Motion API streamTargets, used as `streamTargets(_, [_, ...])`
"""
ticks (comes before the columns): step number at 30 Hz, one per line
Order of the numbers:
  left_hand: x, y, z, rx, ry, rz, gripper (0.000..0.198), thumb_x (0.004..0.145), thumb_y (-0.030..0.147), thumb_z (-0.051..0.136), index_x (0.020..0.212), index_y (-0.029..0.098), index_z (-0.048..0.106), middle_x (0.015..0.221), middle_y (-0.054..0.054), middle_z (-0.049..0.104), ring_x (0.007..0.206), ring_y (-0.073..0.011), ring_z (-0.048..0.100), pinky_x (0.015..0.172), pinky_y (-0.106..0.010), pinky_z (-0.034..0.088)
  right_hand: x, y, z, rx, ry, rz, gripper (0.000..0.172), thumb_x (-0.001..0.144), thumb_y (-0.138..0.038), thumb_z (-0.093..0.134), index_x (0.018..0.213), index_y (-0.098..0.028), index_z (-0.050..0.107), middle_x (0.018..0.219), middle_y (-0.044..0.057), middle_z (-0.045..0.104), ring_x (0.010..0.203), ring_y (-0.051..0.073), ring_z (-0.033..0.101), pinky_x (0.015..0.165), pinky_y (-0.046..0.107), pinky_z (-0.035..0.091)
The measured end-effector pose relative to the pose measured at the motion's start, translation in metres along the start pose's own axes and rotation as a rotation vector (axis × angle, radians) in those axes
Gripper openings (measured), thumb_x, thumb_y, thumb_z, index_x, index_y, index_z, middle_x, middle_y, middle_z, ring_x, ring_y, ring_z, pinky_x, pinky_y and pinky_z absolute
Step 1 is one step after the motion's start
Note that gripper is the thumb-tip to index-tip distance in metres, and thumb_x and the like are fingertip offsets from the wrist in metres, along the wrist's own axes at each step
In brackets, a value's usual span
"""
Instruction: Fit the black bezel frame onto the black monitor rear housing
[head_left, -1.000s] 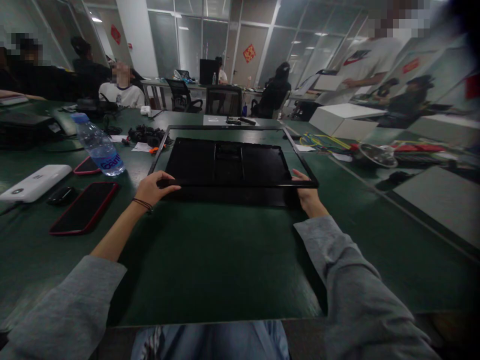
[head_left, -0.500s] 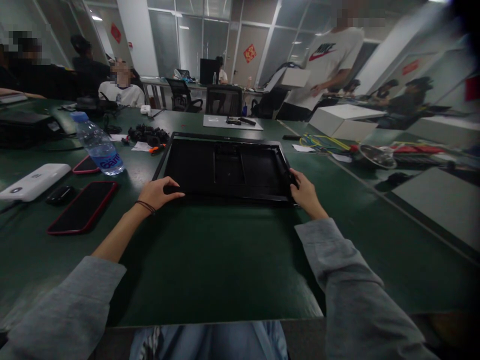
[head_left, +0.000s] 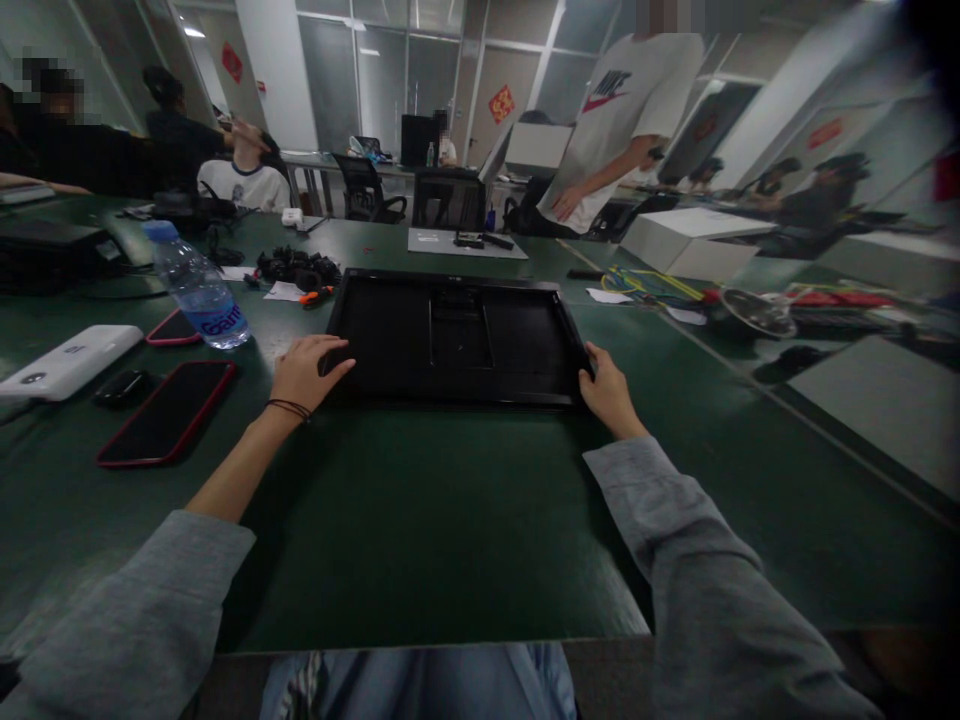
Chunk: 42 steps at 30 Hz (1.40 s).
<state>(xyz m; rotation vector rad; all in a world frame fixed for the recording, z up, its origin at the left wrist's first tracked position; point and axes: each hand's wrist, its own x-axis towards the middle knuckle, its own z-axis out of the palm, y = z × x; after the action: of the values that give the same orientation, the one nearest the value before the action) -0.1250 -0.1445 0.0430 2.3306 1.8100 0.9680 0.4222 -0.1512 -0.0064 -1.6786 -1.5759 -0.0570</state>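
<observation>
A black monitor casing (head_left: 517,340), a shallow rectangular shell with a raised rim and a recessed middle panel, lies on the green table in front of me. At its near left corner is my left hand (head_left: 306,375), thumb and index finger apart, the fingertips at the rim; whether they press on it is hard to see. My right hand (head_left: 609,392) grips the right rim near the front corner, its thumb on the inner side and its fingers along the outside.
Left on the table (head_left: 435,540) are a water bottle (head_left: 202,290), a red-edged phone (head_left: 171,415), a white power bank (head_left: 71,362) and a small black case (head_left: 122,388). White boxes (head_left: 690,245), cables (head_left: 645,285) and a metal bowl-shaped item (head_left: 757,312) lie right. A person (head_left: 630,110) stands beyond.
The casing's rim, which showed a green gap at the left, now sits in line with the shell. My left hand has shifted slightly left and up. The standing person has moved left.
</observation>
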Motion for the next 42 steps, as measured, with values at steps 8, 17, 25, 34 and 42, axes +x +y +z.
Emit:
streamTargets(8, [0.004,-0.02,0.01,0.08,-0.122,-0.314,0.054,0.096,0.049,0.051,0.134,0.016,0.068,0.127,-0.014,0.072,0.117,-0.033,0.067,0.101,-0.043,0.051,-0.001,-0.002,0.003,-0.006,0.016,0.118,0.053,0.087,-0.028,0.053,0.136,-0.011,0.063,0.131,0.019,0.07,0.121,0.034,0.066,0.111,0.055,0.048])
streamTargets(17, [-0.002,-0.003,0.0,0.134,-0.052,-0.271,0.046,0.093,0.043,0.053,0.126,0.018,0.073,0.121,-0.011,0.075,0.112,-0.0318,0.07,0.097,-0.042,0.054,0.002,-0.009,-0.009,-0.024,0.088,0.103,0.049,0.087,-0.028,0.051,0.133,-0.015,0.065,0.117,0.017,0.074,0.107,0.032,0.07,0.102,0.052,0.053])
streamTargets(25, [-0.004,0.004,-0.003,0.224,-0.163,-0.323,0.049,0.091,0.045,0.054,0.125,0.016,0.074,0.112,-0.015,0.078,0.112,-0.0365,0.07,0.097,-0.048,0.054,0.0,-0.002,-0.01,0.001,0.069,0.087,0.047,0.086,-0.026,0.051,0.129,-0.015,0.067,0.121,0.016,0.074,0.112,0.032,0.07,0.106,0.052,0.052])
streamTargets(34, [-0.003,0.005,-0.006,0.232,-0.215,-0.333,0.05,0.092,0.049,0.053,0.127,0.019,0.073,0.111,-0.012,0.078,0.11,-0.0334,0.071,0.094,-0.044,0.055,-0.002,0.007,-0.004,0.01,0.037,0.126,0.05,0.085,-0.026,0.053,0.131,-0.012,0.065,0.124,0.019,0.073,0.118,0.033,0.069,0.109,0.053,0.051])
streamTargets(42, [0.001,-0.004,0.002,0.105,-0.194,-0.378,0.057,0.095,0.056,0.047,0.127,0.016,0.072,0.113,-0.016,0.077,0.11,-0.033,0.071,0.096,-0.043,0.054,-0.005,0.008,-0.002,0.054,0.037,0.109,0.052,0.084,-0.025,0.055,0.134,-0.013,0.064,0.127,0.018,0.072,0.122,0.031,0.067,0.112,0.054,0.049])
